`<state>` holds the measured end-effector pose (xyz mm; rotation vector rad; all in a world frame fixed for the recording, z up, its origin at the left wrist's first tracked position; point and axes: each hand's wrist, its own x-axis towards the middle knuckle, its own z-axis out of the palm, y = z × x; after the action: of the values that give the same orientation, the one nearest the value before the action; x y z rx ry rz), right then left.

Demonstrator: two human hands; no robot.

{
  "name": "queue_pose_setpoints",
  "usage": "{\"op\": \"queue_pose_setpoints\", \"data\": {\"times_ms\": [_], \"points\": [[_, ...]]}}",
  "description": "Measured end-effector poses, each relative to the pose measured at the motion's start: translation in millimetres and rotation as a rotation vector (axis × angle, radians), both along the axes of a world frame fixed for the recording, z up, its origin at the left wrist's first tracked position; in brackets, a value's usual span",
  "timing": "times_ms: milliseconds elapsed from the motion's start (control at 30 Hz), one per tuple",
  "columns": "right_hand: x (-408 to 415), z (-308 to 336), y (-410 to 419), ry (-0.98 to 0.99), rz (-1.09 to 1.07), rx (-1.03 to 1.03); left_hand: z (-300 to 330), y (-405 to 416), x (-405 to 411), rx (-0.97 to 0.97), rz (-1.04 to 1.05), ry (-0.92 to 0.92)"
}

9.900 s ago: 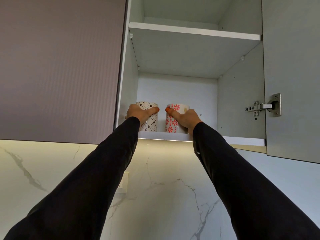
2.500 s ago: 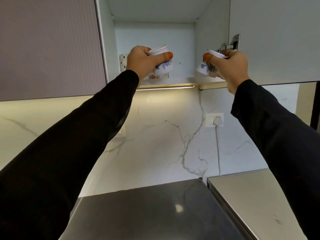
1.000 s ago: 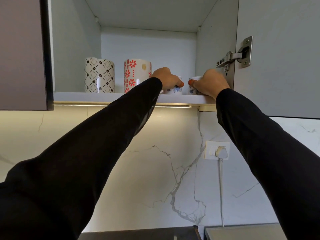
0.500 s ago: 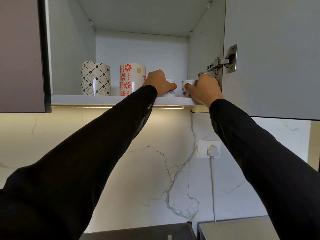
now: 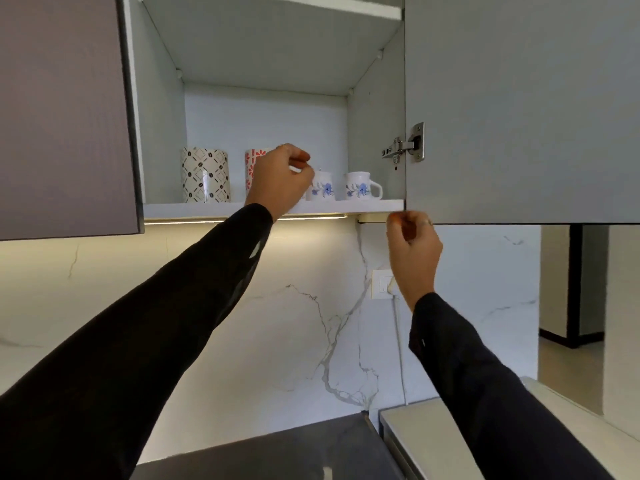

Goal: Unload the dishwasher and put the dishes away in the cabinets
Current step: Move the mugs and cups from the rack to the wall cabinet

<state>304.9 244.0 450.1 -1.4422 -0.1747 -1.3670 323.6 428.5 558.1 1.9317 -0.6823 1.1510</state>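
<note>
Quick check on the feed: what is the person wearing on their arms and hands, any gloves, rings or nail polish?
Both arms are in long black sleeves that end at the wrists. No gloves: the left hand and right hand are bare. The nails are painted orange-red, visible on the fingers of the left hand. A thin ring sits on one finger of the right hand.
</note>
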Motion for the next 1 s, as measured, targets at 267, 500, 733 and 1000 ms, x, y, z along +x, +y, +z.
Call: {"op": "queue_pose_setpoints", "data": {"times_ms": [267,500,733,1000], "points": [[-73.5,-12.0,-14.4,0.099,0.073,0.476,-9.4,44.2,-50.7,-0.046,-0.075,0.063],[-119.9,16.7,-36.9,0.139,0.193,0.599,-8.1,57.0,-94.6,-0.103,-0.114,0.113],[-143.7,13.7,-56.3,0.183,0.258,0.693,-16.5,54.7,-130.4,-0.141,-0.139,0.187],[-187.7,18.8,-88.5,0.157,0.270,0.640,-37.2,23.9,-176.0,-0.223,-0.188,0.290]]}}
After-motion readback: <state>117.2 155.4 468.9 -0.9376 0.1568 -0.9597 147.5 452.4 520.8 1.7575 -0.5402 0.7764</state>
